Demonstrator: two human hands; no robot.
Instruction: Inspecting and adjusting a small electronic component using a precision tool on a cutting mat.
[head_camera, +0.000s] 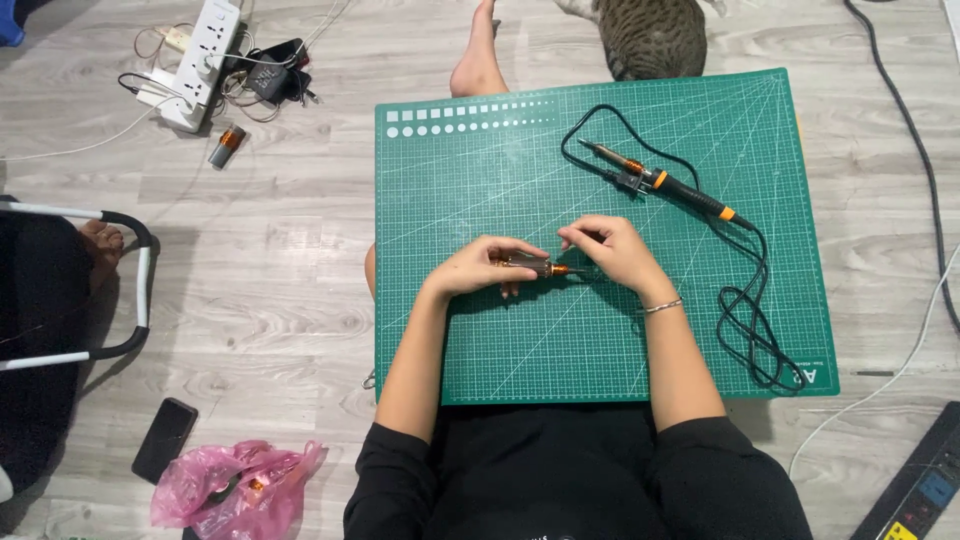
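On the far left a black phone (164, 438) and a pink plastic bag (236, 483) lie on the wooden floor, well clear of the work, and a white power strip (206, 58) with tangled leads sits at the top left; none of these crowd the hands; the green cutting mat (470, 160) carries everything that matters. The left hand (478, 268) curls its fingers around a small dark tool with an orange band (540, 267), held low over the middle of the mat; the right hand (610, 250) meets it from the other side, thumb and forefinger pinched at the tool's tip, though what they nip is too small to tell. The grip looks best kept steady, with the left hand bracing the body while the right works only the tip, I judge; wrists resting on the mat would help. To the right a soldering iron (668, 183) lies on the mat near the right hand, its black cord (752, 330) looping beside the right forearm, which could snag; a tabby cat (652, 35) sits just beyond the mat's far edge.
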